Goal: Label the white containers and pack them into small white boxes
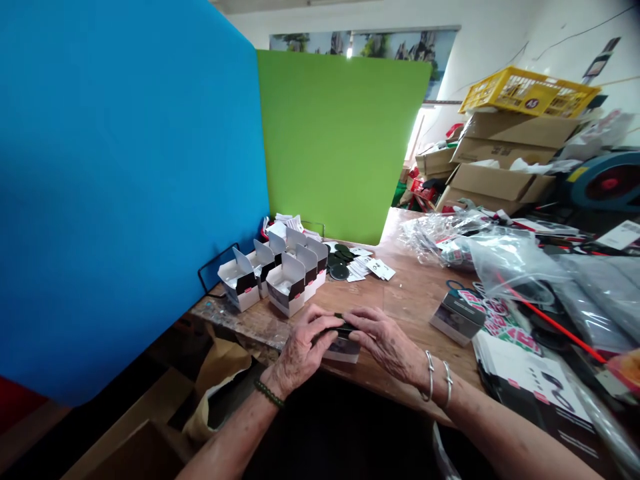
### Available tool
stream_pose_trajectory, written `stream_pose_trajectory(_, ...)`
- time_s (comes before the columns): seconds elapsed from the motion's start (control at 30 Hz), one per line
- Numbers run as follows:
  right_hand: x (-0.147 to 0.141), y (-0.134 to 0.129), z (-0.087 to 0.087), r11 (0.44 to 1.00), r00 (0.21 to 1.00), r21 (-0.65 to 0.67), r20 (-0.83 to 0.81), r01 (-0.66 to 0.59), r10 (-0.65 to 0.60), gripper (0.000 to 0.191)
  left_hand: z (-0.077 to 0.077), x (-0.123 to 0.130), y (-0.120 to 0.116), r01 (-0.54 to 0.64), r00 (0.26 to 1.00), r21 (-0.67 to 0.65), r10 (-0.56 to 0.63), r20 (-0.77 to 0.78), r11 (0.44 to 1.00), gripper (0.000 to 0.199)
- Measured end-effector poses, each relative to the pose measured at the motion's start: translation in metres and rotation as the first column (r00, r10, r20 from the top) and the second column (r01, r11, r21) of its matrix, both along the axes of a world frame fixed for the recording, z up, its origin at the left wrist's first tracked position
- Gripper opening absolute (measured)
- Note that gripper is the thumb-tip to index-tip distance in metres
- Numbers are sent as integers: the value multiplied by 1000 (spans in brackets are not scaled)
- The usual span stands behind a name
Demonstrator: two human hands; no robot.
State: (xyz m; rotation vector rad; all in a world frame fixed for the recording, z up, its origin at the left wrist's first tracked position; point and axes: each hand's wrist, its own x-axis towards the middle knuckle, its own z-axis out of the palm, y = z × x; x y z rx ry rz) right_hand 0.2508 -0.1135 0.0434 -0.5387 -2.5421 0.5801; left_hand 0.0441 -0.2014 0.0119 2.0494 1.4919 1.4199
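Observation:
Both hands meet on a small black-and-white carton (342,351) at the table's front edge. My left hand (306,343) grips its left side, with fingers curled over the dark top. From the right, my right hand (383,340) presses thumb and fingers on the same top. The fingers hide most of the lid, so I cannot tell whether it is fully closed. Just beyond and to the left stand several open cartons (286,287) with raised flaps and clear plastic inside. Behind them lie dark round discs (340,270) and white printed cards (373,267).
A closed carton (459,317) sits to the right among stickers (505,323). Flattened printed boxes (540,393) and plastic bags (515,257) cover the table's right side. Blue (130,167) and green (335,147) panels stand at left and back. Cardboard boxes (505,183) are stacked beyond.

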Motion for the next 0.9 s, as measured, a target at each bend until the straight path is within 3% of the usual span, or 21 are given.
stream_pose_trajectory(0.13,4,-6,1,994,996,99,83,-45,36,40,-10,-4,0,20,995,36,-17,-102,999,31)
stream_pose_trajectory(0.3,-2,-22,-6,960,964,264,219,89,-150,59,-23,-9,7,-10,993,102,21,-114,995,35)
stream_pose_trajectory(0.47,10,-18,-4,965,959,258,257,54,-122,61,-26,1,10,-35,997,88,40,-59,996,31)
stream_pose_trajectory(0.53,34,-1,4,956,961,277,226,93,-159,60,-25,15,14,-13,999,72,16,-38,997,31)
stream_pose_trajectory(0.6,69,27,12,917,928,319,200,241,-313,61,-24,36,24,39,999,31,-39,2,999,34)
stream_pose_trajectory(0.67,109,60,20,836,833,366,227,408,-505,64,-23,62,40,125,990,-5,-125,64,992,38)
stream_pose_trajectory(0.73,145,89,23,791,734,345,311,505,-604,64,-23,90,61,231,967,-15,-227,115,973,41)
stream_pose_trajectory(0.8,171,112,21,802,716,240,361,547,-597,63,-25,119,86,319,939,-17,-313,141,948,43)
stream_pose_trajectory(0.9,192,131,12,884,836,-26,341,466,-431,61,-33,158,122,385,915,-22,-378,142,923,40)
